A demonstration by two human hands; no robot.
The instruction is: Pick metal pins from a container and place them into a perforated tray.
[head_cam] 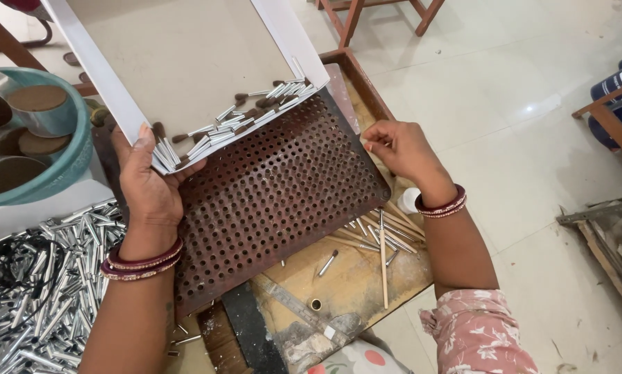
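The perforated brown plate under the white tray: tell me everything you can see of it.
The perforated plate is a dark reddish-brown sheet, metal by its look, covered in even rows of round holes. It lies tilted on the wooden bench. The white tray overlaps its upper edge; the right hand touches its right edge.

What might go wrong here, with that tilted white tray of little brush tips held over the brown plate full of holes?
1. The small silver-stemmed brush tips crowd the low edge of the white cardboard tray; tipped further, they may spill past the perforated brown metal plate.
2. The left hand alone grips the tray's corner, so it might slip.
3. The right hand only steadies the plate's edge; if it shifts, tips may roll among the loose wooden sticks on the workbench.
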